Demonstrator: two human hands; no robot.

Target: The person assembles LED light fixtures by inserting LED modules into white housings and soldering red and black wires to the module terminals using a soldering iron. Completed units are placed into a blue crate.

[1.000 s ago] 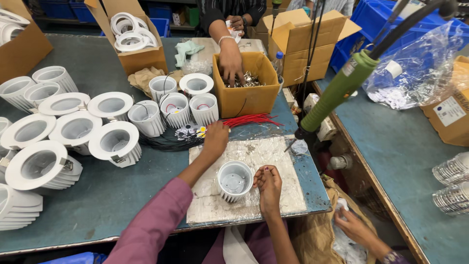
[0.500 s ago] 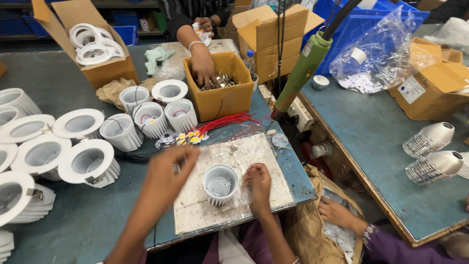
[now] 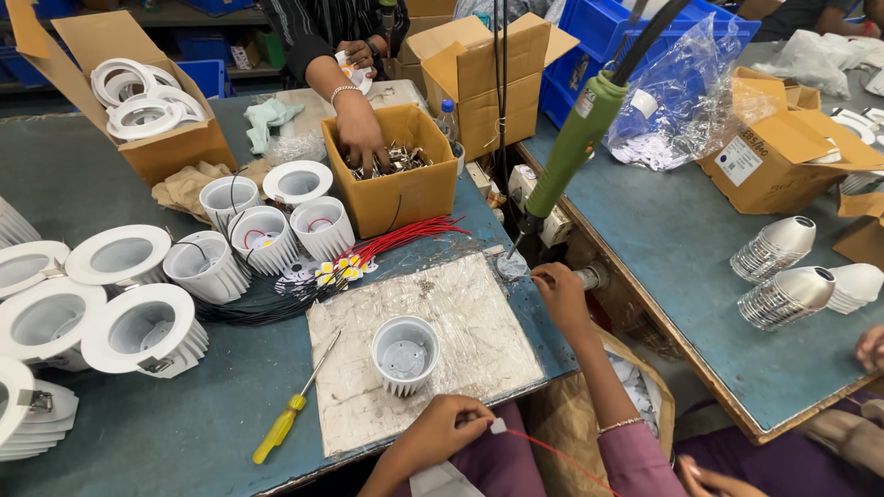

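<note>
Blue-grey worktop (image 3: 166, 433) filled frame. Left hand (image 3: 442, 433), bottom centre, pinched a small white chip with red wire (image 3: 498, 426). Right hand (image 3: 559, 294), centre right, fingers closed near green hanging screwdriver's tip (image 3: 516, 247). White ribbed lamp housing (image 3: 404, 354) sat between them on a foil-wrapped board (image 3: 460, 313).

An open brown cardboard box (image 3: 398, 189) stands mid-table, with another (image 3: 138, 120) at the table's far left corner. A white-labelled brown carton (image 3: 783, 152) sits on the right table beside a clear plastic bag (image 3: 686, 101).
</note>
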